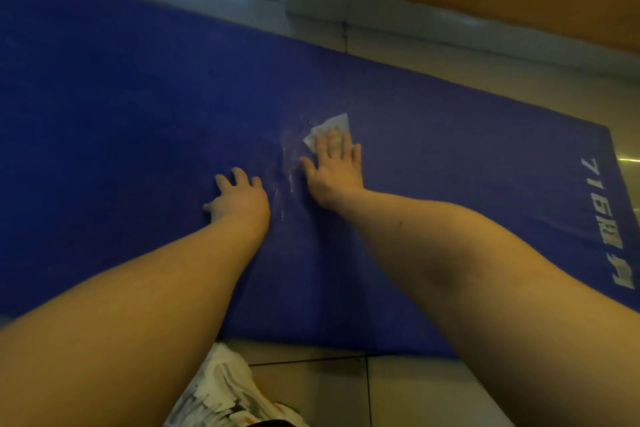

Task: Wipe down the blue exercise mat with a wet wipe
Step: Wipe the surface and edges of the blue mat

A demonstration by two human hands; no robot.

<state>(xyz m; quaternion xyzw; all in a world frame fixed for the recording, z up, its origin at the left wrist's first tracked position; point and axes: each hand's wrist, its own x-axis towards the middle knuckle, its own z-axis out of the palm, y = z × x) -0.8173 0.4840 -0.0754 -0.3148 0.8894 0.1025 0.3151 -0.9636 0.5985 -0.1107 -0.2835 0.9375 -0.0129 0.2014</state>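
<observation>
In the head view, wiping is underway. The right hand (334, 166) is pressing the wipe (330, 126) flat under straight fingers, curling round nothing, near the middle of the mat (138, 107). The left hand (239, 196), fingers spread and holding nothing, is bracing on the mat beside wet streaks (287, 166). Most of the mat looks dry, so the next stroke probably needs an even-pressured sweep outward. Lettering (602, 218) is marking the right end, tiles (346, 388) are bordering the mat, and nothing is blocking the strokes.

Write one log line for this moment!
right hand: presses wet wipe on blue mat | left hand: rests on mat | wet streaks between hands
</observation>
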